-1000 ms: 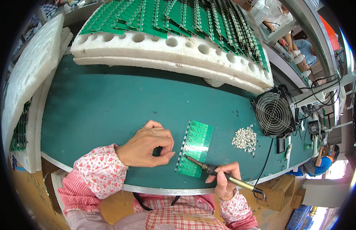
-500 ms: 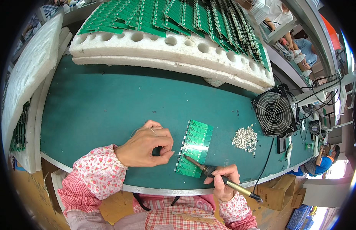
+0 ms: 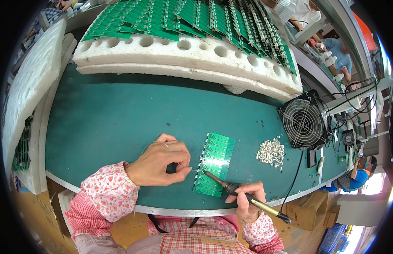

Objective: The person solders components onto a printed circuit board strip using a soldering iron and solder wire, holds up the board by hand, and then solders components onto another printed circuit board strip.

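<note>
A green circuit board panel [image 3: 217, 152] lies on the green bench mat, with small metal connectors along its left edge. My right hand [image 3: 249, 199] grips a soldering iron [image 3: 234, 189] by its dark handle, and the iron's tip meets the panel near its left edge. Just left of the panel, my left hand [image 3: 160, 163] is closed with thumb and forefinger pinched together. A thin solder wire [image 3: 150, 146] loops over the back of that hand, and its end points from the pinch toward the iron's tip.
To the right lies a pile of small silvery parts [image 3: 271, 152], beside a black fan [image 3: 303, 122]. White foam blocks [image 3: 183, 53] at the back bear many green circuit boards [image 3: 162, 21]. More foam [image 3: 33, 97] stands at left. A black cord [image 3: 294, 182] crosses the front edge.
Both hands, the soldering iron and the panel keep nearly the same places. The view has shifted slightly. A background person in blue at the upper right has moved an arm.
</note>
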`<state>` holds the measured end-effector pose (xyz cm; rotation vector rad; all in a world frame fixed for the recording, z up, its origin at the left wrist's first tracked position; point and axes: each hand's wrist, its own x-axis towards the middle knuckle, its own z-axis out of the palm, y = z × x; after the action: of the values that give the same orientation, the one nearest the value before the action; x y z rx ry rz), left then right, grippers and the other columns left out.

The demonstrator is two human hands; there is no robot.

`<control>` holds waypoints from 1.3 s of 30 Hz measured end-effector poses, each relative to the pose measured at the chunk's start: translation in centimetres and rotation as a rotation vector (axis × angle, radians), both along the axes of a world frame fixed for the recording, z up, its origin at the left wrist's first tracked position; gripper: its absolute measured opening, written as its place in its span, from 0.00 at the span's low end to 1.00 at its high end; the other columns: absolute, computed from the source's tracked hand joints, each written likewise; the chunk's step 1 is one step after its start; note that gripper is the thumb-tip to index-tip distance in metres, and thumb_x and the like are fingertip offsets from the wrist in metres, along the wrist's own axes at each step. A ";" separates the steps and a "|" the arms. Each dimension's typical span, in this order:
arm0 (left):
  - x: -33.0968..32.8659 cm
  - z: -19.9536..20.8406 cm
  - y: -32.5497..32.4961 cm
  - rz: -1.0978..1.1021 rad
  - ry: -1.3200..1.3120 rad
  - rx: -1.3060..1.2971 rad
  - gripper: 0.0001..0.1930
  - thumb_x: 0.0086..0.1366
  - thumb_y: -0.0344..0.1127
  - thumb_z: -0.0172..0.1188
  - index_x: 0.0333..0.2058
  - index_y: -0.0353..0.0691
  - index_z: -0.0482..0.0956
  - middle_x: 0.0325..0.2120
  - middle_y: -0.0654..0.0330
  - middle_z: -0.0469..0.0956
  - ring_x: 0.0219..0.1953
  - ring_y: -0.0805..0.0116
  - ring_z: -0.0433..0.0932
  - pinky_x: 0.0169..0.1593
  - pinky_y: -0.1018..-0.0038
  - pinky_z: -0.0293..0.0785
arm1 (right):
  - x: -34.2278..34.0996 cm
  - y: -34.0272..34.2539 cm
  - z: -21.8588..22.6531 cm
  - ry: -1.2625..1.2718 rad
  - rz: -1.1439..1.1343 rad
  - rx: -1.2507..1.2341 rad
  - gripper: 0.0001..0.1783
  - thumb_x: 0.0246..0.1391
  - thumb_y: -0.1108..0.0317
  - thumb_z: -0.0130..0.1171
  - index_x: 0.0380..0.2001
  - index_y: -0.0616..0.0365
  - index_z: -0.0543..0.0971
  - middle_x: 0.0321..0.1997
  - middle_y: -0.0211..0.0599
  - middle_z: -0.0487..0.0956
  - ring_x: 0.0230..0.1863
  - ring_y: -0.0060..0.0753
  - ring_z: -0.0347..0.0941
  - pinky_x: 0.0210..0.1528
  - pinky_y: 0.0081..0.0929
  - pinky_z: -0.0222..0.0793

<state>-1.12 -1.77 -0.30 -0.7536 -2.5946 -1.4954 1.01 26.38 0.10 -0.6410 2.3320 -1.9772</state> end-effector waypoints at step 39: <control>0.9 0.7 -0.1 -0.089 -0.031 0.002 0.13 0.52 0.30 0.63 0.17 0.44 0.67 0.20 0.72 0.71 0.24 0.74 0.70 0.53 0.66 0.59 | 2.2 0.8 0.0 -0.080 -0.055 -0.068 0.08 0.57 0.70 0.54 0.34 0.63 0.68 0.18 0.39 0.77 0.17 0.24 0.75 0.20 0.21 0.71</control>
<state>-0.27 -1.83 0.35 -0.8636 -2.6138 -1.5454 3.19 27.15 0.13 -0.4969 2.2696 -2.0720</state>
